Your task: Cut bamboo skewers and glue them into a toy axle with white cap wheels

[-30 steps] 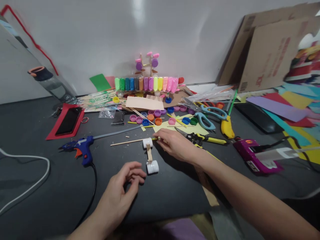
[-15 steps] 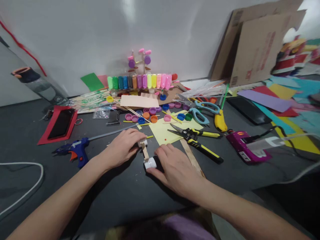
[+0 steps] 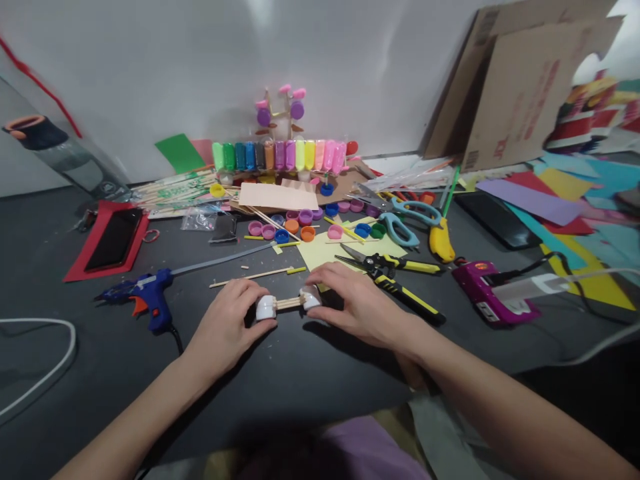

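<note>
Fingers [image 3: 253,292] grip two white pieces [image 3: 265,307] — sticks [image 3: 289,304] between

Stick-and-cap piece [image 3: 289,304]: short pale wooden sticks [image 3: 286,305] side by side, white rounded cap [image 3: 265,308] at each end. Joined, roughly parallel to worktop [image 3: 300,383] near edge, well in from it.

Shows white on both caps [image 3: 265,309], pale wood on the sticks [image 3: 289,304]. Reads blue on the glue gun [image 3: 153,297], orange on its trigger [image 3: 139,307]; black with yellow on the cutters [image 3: 400,265]; magenta on the box [image 3: 477,287]. Runs green through blue, black, brown, purple and yellow to pink along the packets [image 3: 279,155]. Bears red print on brown cardboard [image 3: 510,87].
</note>
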`<state>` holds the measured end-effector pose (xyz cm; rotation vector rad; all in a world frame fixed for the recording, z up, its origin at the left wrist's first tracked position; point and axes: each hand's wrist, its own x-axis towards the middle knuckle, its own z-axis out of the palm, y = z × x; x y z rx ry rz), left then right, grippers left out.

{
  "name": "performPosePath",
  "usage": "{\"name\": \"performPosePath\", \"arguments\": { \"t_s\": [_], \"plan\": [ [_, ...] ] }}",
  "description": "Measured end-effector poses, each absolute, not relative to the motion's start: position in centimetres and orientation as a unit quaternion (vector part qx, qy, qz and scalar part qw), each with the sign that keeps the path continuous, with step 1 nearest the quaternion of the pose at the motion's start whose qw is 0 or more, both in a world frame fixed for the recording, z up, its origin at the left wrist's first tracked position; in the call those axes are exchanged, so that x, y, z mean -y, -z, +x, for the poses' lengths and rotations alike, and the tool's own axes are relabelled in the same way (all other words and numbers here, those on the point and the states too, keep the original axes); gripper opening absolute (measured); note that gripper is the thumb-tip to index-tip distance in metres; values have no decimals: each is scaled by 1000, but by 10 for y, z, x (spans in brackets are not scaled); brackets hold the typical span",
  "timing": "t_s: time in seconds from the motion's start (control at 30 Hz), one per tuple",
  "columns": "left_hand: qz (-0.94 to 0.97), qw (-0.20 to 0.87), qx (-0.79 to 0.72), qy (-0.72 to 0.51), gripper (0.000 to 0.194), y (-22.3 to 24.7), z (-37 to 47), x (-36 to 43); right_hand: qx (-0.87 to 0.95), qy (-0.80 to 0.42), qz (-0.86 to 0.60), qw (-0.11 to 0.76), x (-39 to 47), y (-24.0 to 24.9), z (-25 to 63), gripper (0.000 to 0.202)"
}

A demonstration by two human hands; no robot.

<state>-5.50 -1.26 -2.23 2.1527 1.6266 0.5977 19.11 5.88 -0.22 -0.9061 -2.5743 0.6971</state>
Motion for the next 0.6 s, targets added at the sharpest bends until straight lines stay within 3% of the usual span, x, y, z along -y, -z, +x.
{"name": "performPosePath", "arguments": {
  "t_s": [0.33,0.6],
  "plan": [
    [755,208,-563,-262,25,37,-50,9,903,-287,-259,186,-72,4,182,6],
    [751,203,-559,-286,29,45,-50,12,905,-288,-245,196,-74,7,179,7]
  ]
}}
